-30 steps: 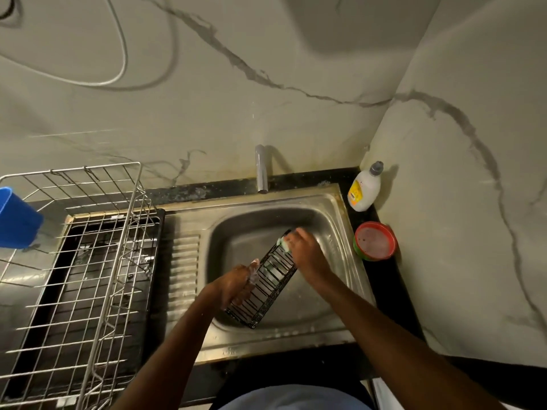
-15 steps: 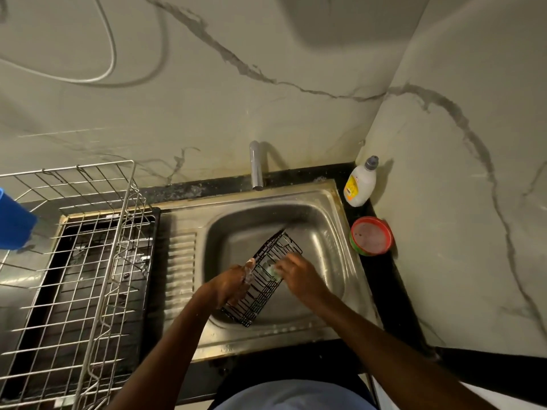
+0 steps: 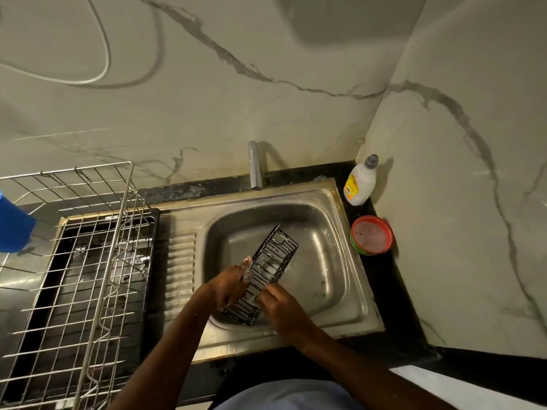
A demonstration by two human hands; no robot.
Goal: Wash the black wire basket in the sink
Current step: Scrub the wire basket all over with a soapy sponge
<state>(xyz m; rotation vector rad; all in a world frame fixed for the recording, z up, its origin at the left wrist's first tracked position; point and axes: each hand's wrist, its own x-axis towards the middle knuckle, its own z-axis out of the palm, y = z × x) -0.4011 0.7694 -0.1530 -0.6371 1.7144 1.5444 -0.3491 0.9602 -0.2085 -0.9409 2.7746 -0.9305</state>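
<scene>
Gripping black wire basket (image 3: 273, 260) w/ left hand (image 3: 229, 287), right hand (image 3: 279, 303) alongside.

Count: 1 black wire basket (image 3: 268, 273), 1 sink (image 3: 349, 294), 1 tap (image 3: 255, 165), 1 soap bottle (image 3: 360, 181), 1 red tub (image 3: 372, 235), 1 metal dish rack (image 3: 80, 261), 1 blue cup (image 3: 13, 223), 2 hands: left hand (image 3: 226, 287) & right hand (image 3: 281, 306).
</scene>
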